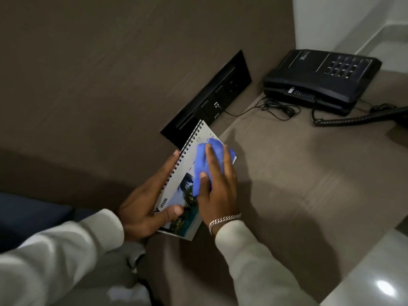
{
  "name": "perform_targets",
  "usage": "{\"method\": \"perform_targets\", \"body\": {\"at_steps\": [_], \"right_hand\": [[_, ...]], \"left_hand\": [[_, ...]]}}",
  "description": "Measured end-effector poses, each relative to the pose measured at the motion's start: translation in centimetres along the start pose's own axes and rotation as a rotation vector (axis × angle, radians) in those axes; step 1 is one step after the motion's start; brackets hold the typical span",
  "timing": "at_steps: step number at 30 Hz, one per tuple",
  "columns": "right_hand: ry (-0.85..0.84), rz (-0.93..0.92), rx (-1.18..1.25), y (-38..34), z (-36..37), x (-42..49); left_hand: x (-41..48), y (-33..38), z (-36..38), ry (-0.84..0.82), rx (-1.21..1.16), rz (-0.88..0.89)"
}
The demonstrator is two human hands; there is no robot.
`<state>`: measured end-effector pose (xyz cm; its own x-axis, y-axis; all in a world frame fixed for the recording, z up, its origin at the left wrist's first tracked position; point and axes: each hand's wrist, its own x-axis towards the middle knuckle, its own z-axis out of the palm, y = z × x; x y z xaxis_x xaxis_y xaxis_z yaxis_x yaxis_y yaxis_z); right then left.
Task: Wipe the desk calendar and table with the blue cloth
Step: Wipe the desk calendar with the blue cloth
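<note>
A spiral-bound desk calendar with a palm-tree photo and "2026" on its page is lifted off the brown table. My left hand grips its lower left edge, thumb on the page and fingers behind the spiral. My right hand presses a crumpled blue cloth flat against the upper part of the page. The cloth covers much of the date grid.
A black desk phone with a coiled cord sits at the table's far right corner. A black socket panel is set in the brown wall behind the calendar. A thin cable lies by the phone. White floor shows at lower right.
</note>
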<state>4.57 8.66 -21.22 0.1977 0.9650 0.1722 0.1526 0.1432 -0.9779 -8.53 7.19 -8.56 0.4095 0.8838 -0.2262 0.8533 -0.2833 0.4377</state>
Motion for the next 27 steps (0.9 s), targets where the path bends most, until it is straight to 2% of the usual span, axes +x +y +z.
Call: {"method": "perform_targets", "body": {"at_steps": [2, 3, 7, 10, 13, 19, 24, 27], "right_hand": [[0.009, 0.126, -0.037, 0.3, -0.2, -0.6], [0.01, 0.124, -0.066, 0.3, -0.1, -1.7], [-0.004, 0.056, 0.067, -1.0, 0.6, -5.4], [-0.001, -0.053, 0.12, -2.7, 0.6, -3.0], [-0.023, -0.104, 0.034, -3.1, -0.1, 0.9], [-0.137, 0.191, -0.089, 0.4, -1.7, 0.5], [-0.182, 0.004, 0.023, 0.0, -1.5, -2.6], [-0.106, -0.096, 0.093, -1.1, -1.3, -0.3]], "left_hand": [[0.0, 0.1, 0.1, -0.006, -0.011, -0.002], [0.0, 0.2, 0.1, -0.004, -0.006, 0.005], [0.0, 0.4, 0.1, 0.005, 0.048, -0.007], [0.1, 0.2, 0.1, 0.032, 0.088, 0.015], [0.1, -0.2, 0.2, 0.031, 0.069, 0.035], [-0.2, -0.4, 0.2, 0.016, -0.002, 0.004], [-0.1, -0.4, 0.2, 0.004, 0.017, 0.019], [0.0, -0.4, 0.2, 0.014, 0.061, 0.04]]}}
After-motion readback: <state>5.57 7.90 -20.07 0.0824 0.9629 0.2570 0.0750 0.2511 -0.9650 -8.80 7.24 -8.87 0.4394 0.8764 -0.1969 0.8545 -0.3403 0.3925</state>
